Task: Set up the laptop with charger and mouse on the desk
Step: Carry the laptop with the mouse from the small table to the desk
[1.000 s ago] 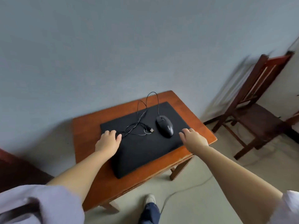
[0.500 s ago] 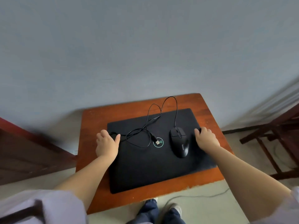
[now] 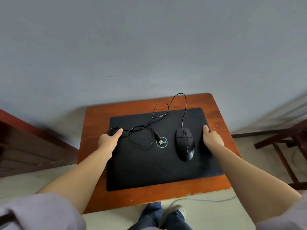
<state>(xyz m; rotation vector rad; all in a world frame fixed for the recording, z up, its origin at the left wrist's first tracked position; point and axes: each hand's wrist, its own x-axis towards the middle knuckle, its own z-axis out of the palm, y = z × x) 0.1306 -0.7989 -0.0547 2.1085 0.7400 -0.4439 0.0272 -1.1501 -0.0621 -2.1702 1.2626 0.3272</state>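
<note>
A closed black laptop point(image 3: 159, 163) lies flat on the small wooden desk point(image 3: 221, 120). The left hand point(image 3: 108, 141) grasps its left edge, the right hand point(image 3: 212, 140) its right edge, thumbs on the lid. A black wired mouse point(image 3: 185, 146) and its loose cable point(image 3: 159, 113) rest on top.

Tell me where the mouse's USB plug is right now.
In the head view the USB plug lies on the closed laptop lid, on its round logo, just left of the mouse.
</note>
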